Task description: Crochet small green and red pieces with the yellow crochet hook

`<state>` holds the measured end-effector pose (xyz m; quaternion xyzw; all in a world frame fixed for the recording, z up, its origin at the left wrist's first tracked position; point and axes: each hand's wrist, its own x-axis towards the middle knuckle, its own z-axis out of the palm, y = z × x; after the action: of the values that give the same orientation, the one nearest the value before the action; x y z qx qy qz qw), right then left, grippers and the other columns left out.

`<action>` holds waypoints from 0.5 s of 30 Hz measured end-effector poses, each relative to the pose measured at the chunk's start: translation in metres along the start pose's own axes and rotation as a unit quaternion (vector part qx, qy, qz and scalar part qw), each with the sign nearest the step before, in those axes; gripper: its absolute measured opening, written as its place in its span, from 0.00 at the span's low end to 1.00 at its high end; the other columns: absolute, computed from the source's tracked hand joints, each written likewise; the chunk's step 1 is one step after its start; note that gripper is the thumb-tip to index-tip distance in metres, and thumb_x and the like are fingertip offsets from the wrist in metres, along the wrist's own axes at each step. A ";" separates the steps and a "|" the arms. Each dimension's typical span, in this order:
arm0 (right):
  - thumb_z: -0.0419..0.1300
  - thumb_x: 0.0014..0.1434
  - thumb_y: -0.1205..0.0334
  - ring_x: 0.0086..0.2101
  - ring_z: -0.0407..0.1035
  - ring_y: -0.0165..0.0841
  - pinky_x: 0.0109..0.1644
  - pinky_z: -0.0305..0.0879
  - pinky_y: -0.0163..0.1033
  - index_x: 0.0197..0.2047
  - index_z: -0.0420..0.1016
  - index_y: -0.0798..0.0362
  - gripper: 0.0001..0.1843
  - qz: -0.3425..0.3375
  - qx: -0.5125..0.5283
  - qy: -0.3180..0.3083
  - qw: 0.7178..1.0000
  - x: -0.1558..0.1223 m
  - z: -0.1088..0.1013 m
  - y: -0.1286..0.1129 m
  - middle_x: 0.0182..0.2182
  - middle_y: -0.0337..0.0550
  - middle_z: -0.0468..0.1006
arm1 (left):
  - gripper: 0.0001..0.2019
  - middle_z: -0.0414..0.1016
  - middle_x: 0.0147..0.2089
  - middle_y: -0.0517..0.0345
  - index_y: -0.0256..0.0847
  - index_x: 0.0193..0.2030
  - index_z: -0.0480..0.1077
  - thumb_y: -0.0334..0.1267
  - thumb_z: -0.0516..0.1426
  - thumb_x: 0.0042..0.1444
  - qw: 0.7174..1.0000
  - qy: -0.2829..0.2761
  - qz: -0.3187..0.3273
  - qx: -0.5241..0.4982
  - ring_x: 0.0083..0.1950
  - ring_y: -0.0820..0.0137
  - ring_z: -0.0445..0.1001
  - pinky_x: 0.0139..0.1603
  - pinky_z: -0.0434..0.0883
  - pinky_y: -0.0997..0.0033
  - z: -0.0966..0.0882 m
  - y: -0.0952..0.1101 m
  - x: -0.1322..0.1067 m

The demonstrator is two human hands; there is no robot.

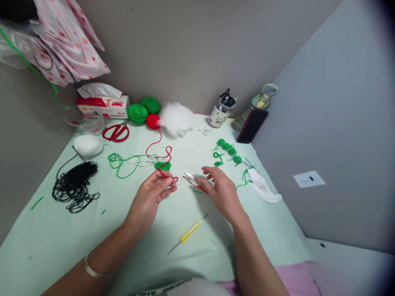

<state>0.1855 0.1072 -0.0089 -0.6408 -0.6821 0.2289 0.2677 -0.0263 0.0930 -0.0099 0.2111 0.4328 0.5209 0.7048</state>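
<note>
My left hand [154, 189] pinches the end of a red yarn [168, 157] between thumb and fingers, with a small loop sticking out past the fingertips. That yarn trails back to a red ball [153, 121]. To the right, my right hand [220, 191] grips a small pair of scissors [190, 178]; its blades are apart and point at the yarn end without touching it. Just beyond my left fingertips lies a small green yarn bundle [163, 166], partly behind the hand. A yellow-handled crochet hook [189, 232] rests on the cloth nearer to me, between my forearms.
Black yarn [75, 185], a white ball [88, 145] and red-handled scissors [116, 132] lie left. Green balls [137, 113], white stuffing [176, 118] and a pen holder [221, 113] line the back. Small green pieces [226, 146], a phone [252, 126] and a bottle [242, 120] are right.
</note>
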 end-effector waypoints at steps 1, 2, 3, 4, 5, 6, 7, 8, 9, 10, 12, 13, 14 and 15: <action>0.63 0.62 0.61 0.42 0.70 0.40 0.43 0.64 0.43 0.50 0.76 0.48 0.12 -0.014 -0.069 -0.045 0.996 -0.001 0.002 0.003 0.43 0.47 0.78 | 0.08 0.77 0.35 0.62 0.41 0.36 0.76 0.37 0.70 0.52 1.000 0.001 0.000 -0.003 0.38 0.75 0.77 0.46 0.76 0.75 0.000 0.001 0.000; 0.62 0.63 0.64 0.43 0.70 0.41 0.42 0.63 0.42 0.47 0.77 0.49 0.09 -0.021 -0.111 -0.073 0.991 -0.002 0.006 0.006 0.42 0.47 0.77 | 0.08 0.77 0.35 0.62 0.41 0.36 0.76 0.37 0.70 0.52 1.000 0.001 0.000 -0.006 0.38 0.75 0.77 0.46 0.76 0.75 -0.001 0.001 0.000; 0.61 0.63 0.66 0.43 0.69 0.41 0.41 0.62 0.42 0.44 0.77 0.49 0.07 -0.024 -0.125 -0.085 0.988 -0.003 0.011 0.009 0.41 0.48 0.77 | 0.08 0.78 0.35 0.62 0.41 0.36 0.76 0.37 0.70 0.53 1.000 0.000 -0.001 -0.008 0.38 0.74 0.77 0.46 0.76 0.75 -0.001 0.001 0.000; 0.59 0.65 0.66 0.42 0.69 0.41 0.40 0.61 0.41 0.43 0.77 0.49 0.06 -0.024 -0.128 -0.088 0.988 -0.002 0.016 0.011 0.40 0.49 0.76 | 0.08 0.78 0.35 0.61 0.41 0.36 0.76 0.37 0.70 0.53 1.000 0.000 -0.002 -0.011 0.38 0.74 0.77 0.46 0.76 0.74 -0.001 0.002 0.000; 0.57 0.66 0.66 0.42 0.68 0.41 0.40 0.60 0.41 0.42 0.77 0.50 0.07 -0.021 -0.120 -0.082 0.989 -0.001 0.019 0.012 0.39 0.49 0.75 | 0.08 0.78 0.35 0.60 0.40 0.36 0.76 0.38 0.69 0.53 1.000 -0.001 -0.002 -0.014 0.39 0.74 0.78 0.46 0.76 0.74 -0.001 0.002 0.001; 0.54 0.67 0.65 0.41 0.68 0.40 0.40 0.60 0.41 0.42 0.77 0.50 0.09 -0.017 -0.107 -0.071 0.992 0.000 0.022 0.013 0.39 0.49 0.74 | 0.08 0.79 0.36 0.60 0.40 0.36 0.76 0.38 0.70 0.53 1.000 0.000 -0.002 -0.018 0.39 0.73 0.78 0.47 0.77 0.73 -0.001 0.002 0.002; 0.52 0.68 0.64 0.40 0.68 0.40 0.40 0.60 0.41 0.42 0.76 0.50 0.11 -0.013 -0.093 -0.059 0.994 0.002 0.023 0.014 0.39 0.49 0.74 | 0.09 0.79 0.37 0.59 0.40 0.36 0.77 0.39 0.70 0.52 1.000 0.001 -0.001 -0.022 0.41 0.72 0.78 0.47 0.77 0.72 -0.001 0.002 0.004; 0.50 0.69 0.63 0.39 0.68 0.39 0.40 0.60 0.41 0.43 0.76 0.51 0.12 -0.006 -0.076 -0.047 0.996 0.004 0.023 0.015 0.39 0.48 0.73 | 0.09 0.79 0.38 0.58 0.39 0.36 0.78 0.39 0.70 0.52 1.000 0.005 0.001 -0.027 0.41 0.72 0.78 0.47 0.77 0.72 -0.001 0.002 0.006; 0.48 0.70 0.62 0.37 0.67 0.38 0.40 0.60 0.41 0.44 0.75 0.51 0.14 0.000 -0.056 -0.035 0.998 0.005 0.021 0.014 0.38 0.47 0.73 | 0.09 0.79 0.38 0.58 0.39 0.36 0.78 0.39 0.70 0.51 0.999 0.010 0.004 -0.031 0.42 0.72 0.78 0.48 0.76 0.72 0.000 0.002 0.008; 0.46 0.71 0.61 0.35 0.67 0.36 0.39 0.61 0.40 0.45 0.75 0.51 0.15 0.002 -0.039 -0.027 0.999 0.006 0.018 0.013 0.36 0.46 0.72 | 0.09 0.79 0.39 0.59 0.39 0.37 0.79 0.38 0.71 0.50 0.999 0.016 0.006 -0.035 0.42 0.72 0.78 0.48 0.76 0.73 0.001 0.001 0.011; 0.44 0.72 0.57 0.29 0.65 0.32 0.34 0.60 0.38 0.45 0.73 0.51 0.18 0.016 0.044 -0.032 0.998 0.005 0.012 0.007 0.31 0.41 0.70 | 0.10 0.78 0.39 0.60 0.38 0.37 0.80 0.37 0.71 0.49 0.999 0.028 0.010 -0.043 0.40 0.74 0.77 0.48 0.76 0.73 0.004 0.001 0.016; 0.43 0.72 0.54 0.25 0.61 0.30 0.31 0.58 0.36 0.45 0.73 0.51 0.19 0.030 0.113 -0.047 0.992 0.003 0.009 0.003 0.28 0.38 0.67 | 0.10 0.77 0.39 0.60 0.38 0.38 0.80 0.36 0.71 0.49 0.998 0.031 0.011 -0.046 0.39 0.75 0.77 0.49 0.76 0.73 0.006 0.000 0.019; 0.44 0.72 0.50 0.22 0.57 0.27 0.27 0.54 0.35 0.44 0.73 0.51 0.20 0.056 0.218 -0.073 0.972 0.001 0.007 -0.001 0.26 0.36 0.65 | 0.10 0.77 0.38 0.60 0.37 0.38 0.80 0.35 0.71 0.49 0.998 0.032 0.011 -0.049 0.38 0.75 0.76 0.49 0.75 0.73 0.009 -0.001 0.022; 0.46 0.71 0.47 0.20 0.51 0.25 0.24 0.48 0.34 0.44 0.73 0.52 0.20 0.089 0.330 -0.101 0.934 -0.001 0.006 -0.006 0.26 0.34 0.63 | 0.10 0.77 0.38 0.60 0.37 0.39 0.80 0.34 0.71 0.49 0.998 0.031 0.012 -0.051 0.38 0.75 0.76 0.50 0.75 0.73 0.012 -0.001 0.024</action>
<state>0.1768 0.1056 -0.0091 -0.5477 -0.5317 0.5281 0.3721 -0.0136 0.1165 -0.0134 0.1639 0.4247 0.5569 0.6947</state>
